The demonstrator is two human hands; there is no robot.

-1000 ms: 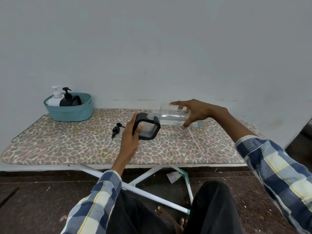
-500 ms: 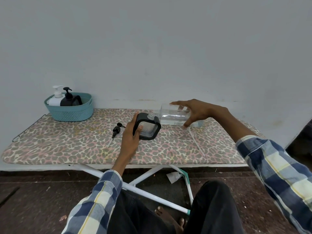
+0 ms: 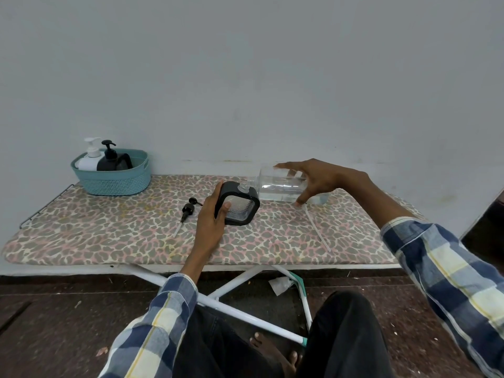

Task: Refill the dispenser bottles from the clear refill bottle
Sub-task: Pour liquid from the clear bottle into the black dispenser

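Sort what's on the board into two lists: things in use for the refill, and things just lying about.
In use:
- clear refill bottle, tipped sideways, held by the right hand
- black square dispenser bottle, held by the left hand
- black pump head, lying off the bottle

Lying about:
- teal basket holding a white dispenser and a black dispenser
- crumpled paper on the floor

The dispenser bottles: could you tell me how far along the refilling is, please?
Done: one black pump head is off and lies on the ironing board. In hand: the left hand grips the black square dispenser while the right hand tips the clear refill bottle into its neck. Left: the white bottle and black bottle wait, pumps on, in the teal basket.
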